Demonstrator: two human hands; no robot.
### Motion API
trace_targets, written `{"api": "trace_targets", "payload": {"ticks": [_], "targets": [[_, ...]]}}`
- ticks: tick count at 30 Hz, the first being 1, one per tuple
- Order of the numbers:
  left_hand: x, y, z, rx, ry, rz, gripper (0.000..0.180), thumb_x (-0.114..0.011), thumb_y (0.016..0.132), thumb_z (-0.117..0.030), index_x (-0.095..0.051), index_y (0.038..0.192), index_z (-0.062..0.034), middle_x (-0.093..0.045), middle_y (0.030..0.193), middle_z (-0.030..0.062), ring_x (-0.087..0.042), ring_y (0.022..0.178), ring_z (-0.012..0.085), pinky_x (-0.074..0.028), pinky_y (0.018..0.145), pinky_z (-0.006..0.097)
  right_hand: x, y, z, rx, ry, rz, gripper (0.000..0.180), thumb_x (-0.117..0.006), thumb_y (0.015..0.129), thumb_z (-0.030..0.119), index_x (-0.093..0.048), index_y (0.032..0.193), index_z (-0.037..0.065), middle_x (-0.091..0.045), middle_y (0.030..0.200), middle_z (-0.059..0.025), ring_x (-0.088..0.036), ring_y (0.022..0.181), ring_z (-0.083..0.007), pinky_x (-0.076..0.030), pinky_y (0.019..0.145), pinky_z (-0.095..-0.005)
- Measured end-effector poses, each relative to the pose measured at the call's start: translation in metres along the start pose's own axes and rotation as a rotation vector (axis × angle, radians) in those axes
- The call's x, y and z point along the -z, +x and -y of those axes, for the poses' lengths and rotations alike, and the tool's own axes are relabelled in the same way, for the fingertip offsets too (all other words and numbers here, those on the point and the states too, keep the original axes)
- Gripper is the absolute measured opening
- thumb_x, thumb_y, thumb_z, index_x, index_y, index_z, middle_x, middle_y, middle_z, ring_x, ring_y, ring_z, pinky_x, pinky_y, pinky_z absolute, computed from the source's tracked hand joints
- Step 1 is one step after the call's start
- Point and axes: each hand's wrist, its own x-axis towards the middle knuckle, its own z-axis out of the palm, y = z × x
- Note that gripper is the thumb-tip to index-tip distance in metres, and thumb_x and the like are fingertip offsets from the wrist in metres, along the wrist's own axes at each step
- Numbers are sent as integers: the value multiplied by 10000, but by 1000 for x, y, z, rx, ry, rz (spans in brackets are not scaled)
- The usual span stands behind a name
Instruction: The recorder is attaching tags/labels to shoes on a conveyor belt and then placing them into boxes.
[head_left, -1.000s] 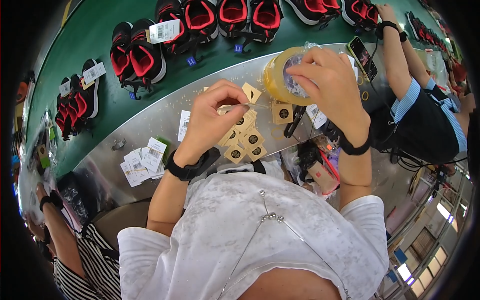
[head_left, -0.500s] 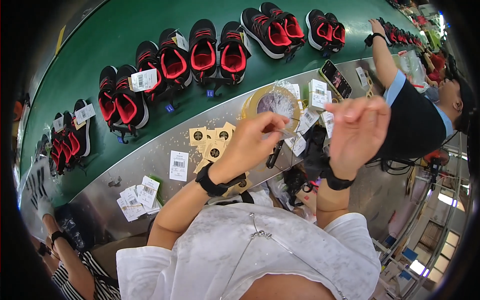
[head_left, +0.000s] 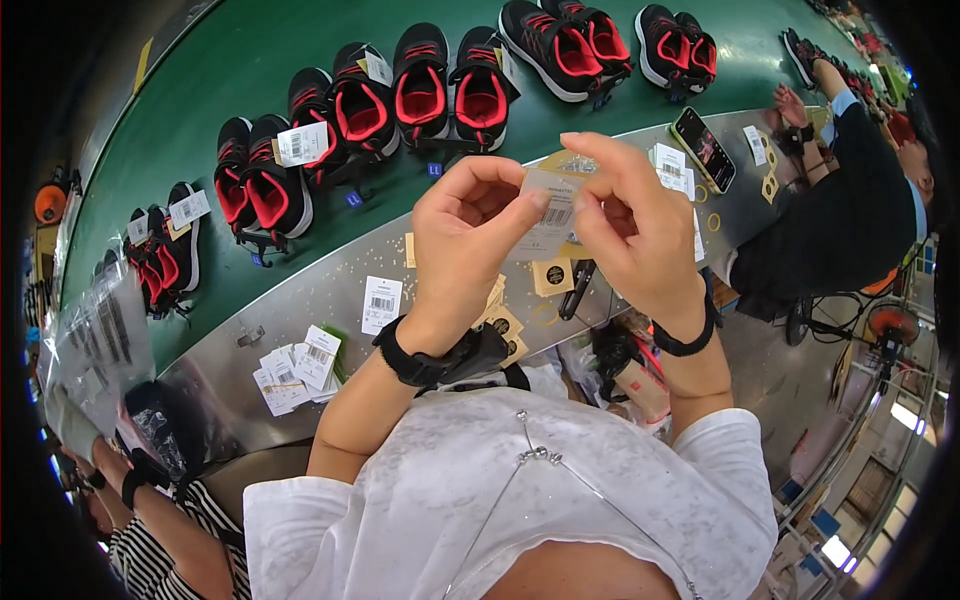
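A: What are the hands at?
B: The left hand (head_left: 470,235) and right hand (head_left: 635,225) both pinch one small barcode label (head_left: 550,205) between fingers, held up above the steel surface (head_left: 330,270).
A: Much left?
B: Seemingly: tan tags (head_left: 552,275) below the label and more labels (head_left: 300,365) lie unused.
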Motion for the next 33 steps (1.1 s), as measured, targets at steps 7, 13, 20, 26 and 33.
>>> {"api": "trace_targets", "payload": {"ticks": [7,13,20,26,33], "targets": [[-3,6,5,36,-8,7,208,-670,786,-7,-573,969,12,-635,906,64,-600,808,93,-472,742,219,2,4,-9,-23,-58,0,381,-585,699,-26,-568,1068,69,-569,631,-34,-521,463,-124,-436,441,-253],[-8,25,11,-282,232,94,169,-653,764,50,-603,920,8,-637,882,53,-600,806,124,-473,717,231,9,9,-22,-77,16,40,270,-543,795,-14,-558,1059,39,-592,659,-46,-569,531,-131,-455,503,-247],[-24,92,6,-1436,1185,480,213,-637,642,-81,-614,850,-42,-602,876,44,-584,786,223,-487,620,308,49,33,-69,-463,513,234,130,-502,904,68,-556,1020,38,-622,843,-17,-562,779,-79,-437,698,-238],[-50,155,31,-1073,1237,558,173,-616,772,-199,-601,841,-41,-594,817,61,-584,731,244,-480,605,347,47,52,-113,-154,-123,-174,95,-569,860,69,-625,931,38,-599,756,-1,-525,676,-50,-419,575,-235],[-48,252,113,-311,1529,545,398,-493,882,-417,-580,1040,-63,-629,918,138,-611,866,326,-486,714,435,63,62,-193,-237,109,-204,111,-533,885,81,-604,955,33,-635,772,-19,-570,709,-65,-437,621,-231]]}}
